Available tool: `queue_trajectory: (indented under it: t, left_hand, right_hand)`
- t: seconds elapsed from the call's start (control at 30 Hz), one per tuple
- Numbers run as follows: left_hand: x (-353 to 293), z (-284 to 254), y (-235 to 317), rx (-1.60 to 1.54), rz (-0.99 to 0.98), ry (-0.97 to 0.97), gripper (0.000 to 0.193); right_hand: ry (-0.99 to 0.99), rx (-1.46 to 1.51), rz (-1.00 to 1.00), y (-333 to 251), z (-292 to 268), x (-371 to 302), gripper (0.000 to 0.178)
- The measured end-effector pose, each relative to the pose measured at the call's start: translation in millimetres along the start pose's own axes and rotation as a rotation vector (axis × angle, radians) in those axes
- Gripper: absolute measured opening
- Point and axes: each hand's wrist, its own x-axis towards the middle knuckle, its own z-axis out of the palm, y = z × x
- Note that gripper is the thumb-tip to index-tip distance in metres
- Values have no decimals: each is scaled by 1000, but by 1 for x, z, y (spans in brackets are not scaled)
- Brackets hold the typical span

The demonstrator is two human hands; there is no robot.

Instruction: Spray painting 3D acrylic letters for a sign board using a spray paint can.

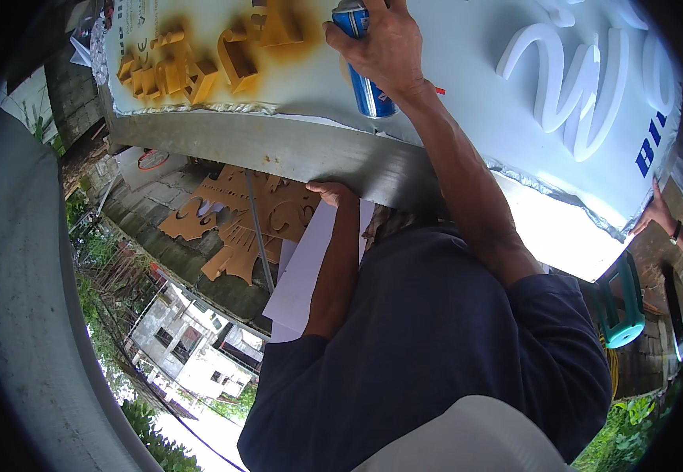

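Note:
My right hand (389, 51) is wrapped round a blue spray can (373, 96) above the white-covered table top. Gold-yellow raised letters (239, 67) stand at the far left, with brownish-yellow overspray on the sheet around them. To the right of the can lie large white cut-out script letters (585, 98). My left hand (335, 193) is at the table's grey metal edge (278, 153), with one digit stretched out to the left and the other fingers mostly hidden. It seems to hold nothing.
Another person's hand (656, 212) touches the sheet's right edge. Below the table are brown cut-out boards (239, 212), white sheets (310, 267) and a thin metal bar (260, 236). A green plastic stool (625, 315) stands at right; a grey pillar (27, 275) rises at left.

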Motion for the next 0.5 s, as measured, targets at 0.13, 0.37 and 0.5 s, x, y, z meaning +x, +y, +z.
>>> queue_trajectory:
  t: [0.13, 0.37, 0.5]
  left_hand:
    - [4, 1, 0, -29, -97, -18, 95]
    - [6, 5, -6, -6, -29, 23, 92]
    - [24, -1, -11, -60, -15, 79, 92]
  right_hand:
    - [28, -18, 4, 3, 2, 3, 68]
    - [-41, 22, -7, 0, 8, 0, 70]
    - [-61, 42, -1, -10, 10, -1, 70]
